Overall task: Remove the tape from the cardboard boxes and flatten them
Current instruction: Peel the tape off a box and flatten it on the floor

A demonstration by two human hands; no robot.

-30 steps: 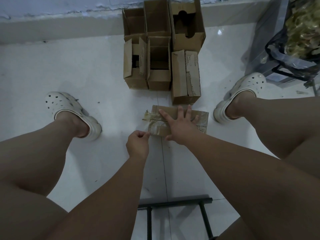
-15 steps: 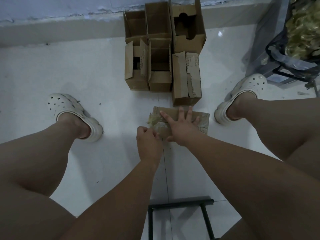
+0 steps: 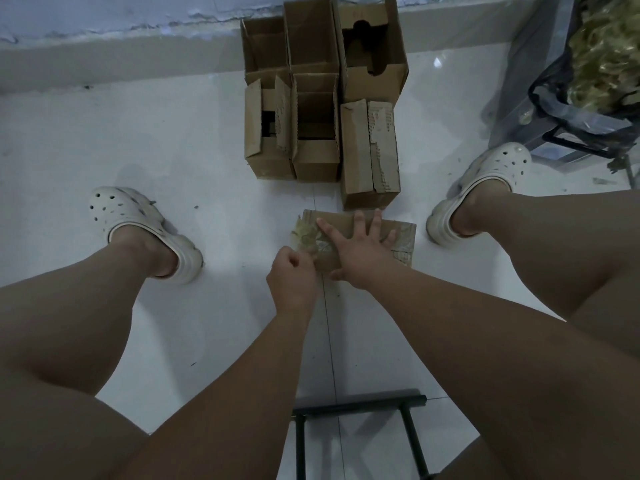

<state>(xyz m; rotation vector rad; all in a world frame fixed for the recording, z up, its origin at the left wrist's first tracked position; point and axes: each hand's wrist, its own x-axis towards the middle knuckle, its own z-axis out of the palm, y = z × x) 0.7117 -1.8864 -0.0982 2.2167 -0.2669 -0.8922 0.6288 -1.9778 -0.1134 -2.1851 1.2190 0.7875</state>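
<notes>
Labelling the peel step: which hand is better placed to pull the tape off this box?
Left. The left hand pinches the crumpled tape at the left end of the box; the right hand lies flat on top, pinning it.

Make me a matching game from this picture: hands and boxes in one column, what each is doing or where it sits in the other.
1. left hand
2. right hand
3. taped box
4. open boxes

a. clustered by the wall
b. fingers spread, pressing down flat
c. curled, pinching crumpled tape
d. under the palm, nearest the person

Pairs: 1-c, 2-b, 3-d, 4-a.
</notes>
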